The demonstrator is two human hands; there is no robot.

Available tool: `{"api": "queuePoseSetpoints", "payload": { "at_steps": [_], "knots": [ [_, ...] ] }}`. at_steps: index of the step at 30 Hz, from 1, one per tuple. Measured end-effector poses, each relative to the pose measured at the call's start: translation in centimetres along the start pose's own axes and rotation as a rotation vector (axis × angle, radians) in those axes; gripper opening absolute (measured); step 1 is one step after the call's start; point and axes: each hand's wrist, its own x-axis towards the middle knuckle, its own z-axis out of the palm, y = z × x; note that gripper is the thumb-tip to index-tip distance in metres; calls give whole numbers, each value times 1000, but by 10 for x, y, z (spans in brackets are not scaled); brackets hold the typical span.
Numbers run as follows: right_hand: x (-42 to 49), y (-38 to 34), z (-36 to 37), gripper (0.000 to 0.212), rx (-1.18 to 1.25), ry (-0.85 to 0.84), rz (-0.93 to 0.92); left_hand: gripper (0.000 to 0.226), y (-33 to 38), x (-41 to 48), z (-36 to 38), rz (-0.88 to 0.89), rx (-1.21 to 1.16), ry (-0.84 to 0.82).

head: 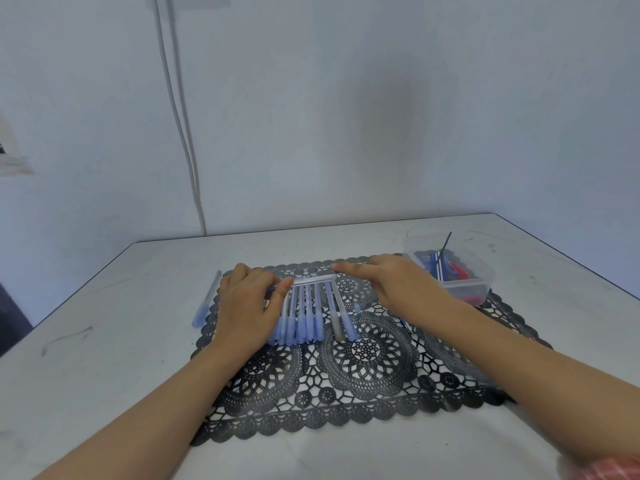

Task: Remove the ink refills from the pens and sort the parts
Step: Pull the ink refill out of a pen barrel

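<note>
A row of several clear pens with blue caps (304, 317) lies on a black lace placemat (360, 375), caps toward me. Across their far ends lies a clear pen barrel (313, 280), held crosswise at both ends. My left hand (247, 306) pinches its left end with thumb and forefinger and partly covers the leftmost pens. My right hand (398, 285) reaches in from the right, its fingertips at the barrel's right end. One more blue-capped pen (207, 301) lies alone on the table left of the mat.
A clear plastic box (481, 271) at the mat's far right corner holds blue and red pen parts and a thin dark refill sticking up. The white table (104, 358) meets a pale wall behind. Two cables (180, 133) run down the wall.
</note>
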Motion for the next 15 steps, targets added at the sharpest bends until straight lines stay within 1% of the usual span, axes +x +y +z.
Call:
{"api": "queuePoseSetpoints", "payload": {
  "at_steps": [3,9,15],
  "knots": [
    [0,2,2,66,-31,-12,33,42,-1,0,0,-16,2,-5],
    [-1,5,1,63,16,-2,63,38,0,0,-1,-19,6,1],
    [-2,4,2,61,-1,-4,56,35,0,-1,-1,-3,-10,6]
  ]
}}
